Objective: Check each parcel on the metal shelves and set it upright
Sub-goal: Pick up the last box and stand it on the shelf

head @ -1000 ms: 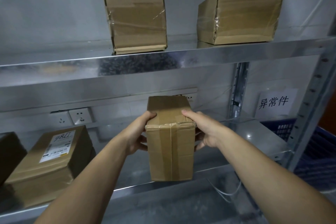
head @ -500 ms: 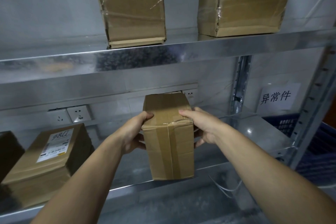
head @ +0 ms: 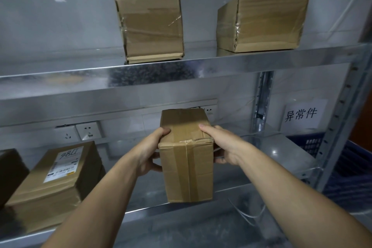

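Two hands hold one parcel upright at the front lip of the lower shelf; I cannot tell whether its base rests on the metal. To its right, open shelf metal runs to the perforated upright. To its left, a gap separates it from a labelled parcel lying tilted, with a dark box at the frame's left edge. The upper shelf sits well above the parcel's top.

The left hand grips the parcel's left side, thumb on the top face and fingers curled against the side. The right hand grips the right side the same way.

The parcel is a tall brown carton with clear tape down the middle of its near face. Its top front edge is crumpled where the tape crosses. On the upper shelf sit a taped carton and, well apart to the right, a wide carton.
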A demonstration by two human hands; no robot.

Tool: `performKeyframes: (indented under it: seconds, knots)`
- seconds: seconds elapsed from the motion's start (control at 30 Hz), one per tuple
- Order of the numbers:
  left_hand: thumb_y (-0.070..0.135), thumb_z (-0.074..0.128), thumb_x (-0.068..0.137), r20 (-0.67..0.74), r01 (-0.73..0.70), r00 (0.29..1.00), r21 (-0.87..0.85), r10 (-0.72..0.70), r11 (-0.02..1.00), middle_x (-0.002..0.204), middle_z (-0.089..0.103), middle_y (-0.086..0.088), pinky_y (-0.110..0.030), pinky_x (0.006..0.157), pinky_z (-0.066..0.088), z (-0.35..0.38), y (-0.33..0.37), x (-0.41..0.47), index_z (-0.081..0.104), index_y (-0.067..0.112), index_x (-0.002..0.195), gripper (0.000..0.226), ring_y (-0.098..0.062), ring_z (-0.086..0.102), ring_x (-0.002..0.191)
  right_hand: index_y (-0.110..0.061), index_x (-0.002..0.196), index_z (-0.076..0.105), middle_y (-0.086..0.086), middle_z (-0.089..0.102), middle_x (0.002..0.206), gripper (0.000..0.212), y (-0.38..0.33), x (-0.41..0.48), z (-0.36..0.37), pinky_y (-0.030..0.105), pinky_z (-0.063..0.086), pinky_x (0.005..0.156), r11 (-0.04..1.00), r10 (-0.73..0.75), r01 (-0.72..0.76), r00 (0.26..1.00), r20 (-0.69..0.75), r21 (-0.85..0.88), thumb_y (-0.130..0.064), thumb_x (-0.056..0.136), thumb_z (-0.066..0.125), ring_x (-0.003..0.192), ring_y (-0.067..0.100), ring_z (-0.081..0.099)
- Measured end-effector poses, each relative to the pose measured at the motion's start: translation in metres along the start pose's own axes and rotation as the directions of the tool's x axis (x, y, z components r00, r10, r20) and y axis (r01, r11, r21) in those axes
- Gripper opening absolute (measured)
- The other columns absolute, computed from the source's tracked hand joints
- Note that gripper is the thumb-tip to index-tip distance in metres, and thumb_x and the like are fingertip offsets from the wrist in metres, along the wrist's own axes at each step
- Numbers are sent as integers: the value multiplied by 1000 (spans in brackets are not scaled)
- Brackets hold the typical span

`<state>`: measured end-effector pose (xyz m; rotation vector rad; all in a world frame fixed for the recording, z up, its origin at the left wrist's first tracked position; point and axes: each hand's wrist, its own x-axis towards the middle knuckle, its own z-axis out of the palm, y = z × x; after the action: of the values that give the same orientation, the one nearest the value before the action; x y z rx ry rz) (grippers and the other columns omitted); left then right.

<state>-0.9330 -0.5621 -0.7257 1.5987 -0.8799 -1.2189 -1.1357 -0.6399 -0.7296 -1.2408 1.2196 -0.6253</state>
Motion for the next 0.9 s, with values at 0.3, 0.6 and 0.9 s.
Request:
performKeyframes:
  seconds: [0.3, 0.6, 0.9]
  knots:
    - [62, 56, 89, -40, 6, 999, -43, -8, 999, 96, 65, -2, -40, 84, 47, -3, 5, 1, 65, 21, 101, 44, -21, 59, 98, -36, 131, 58, 3, 59, 136, 64, -4, -8, 0, 43, 52, 80, 995, 0, 0, 1000, -4, 95, -79, 84, 54, 116, 26, 57]
    - [73, 37, 94, 5, -68, 998, -166, 70, 984, 109, 68, -9, -45, 81, 52, -6, 9, -2, 61, 8, 122, 75, -31, 66, 99, -26, 108, 55, 10, 62, 119, 52, -13, -18, -7, 62, 47, 98, 973, -43, 37, 999, 20, 228, -74, 94, 38, 116, 31, 58]
    - [80, 32, 90, 17, -42, 999, -209, 47, 977, 120, 71, -15, -56, 94, 49, -2, -9, 4, 70, 17, 123, 81, -37, 65, 112, -27, 113, 57, 3, 60, 98, 61, 13, -4, -16, 62, 39, 111, 957, -41, 21, 997, 64, 290, -80, 86, 45, 95, 20, 57]
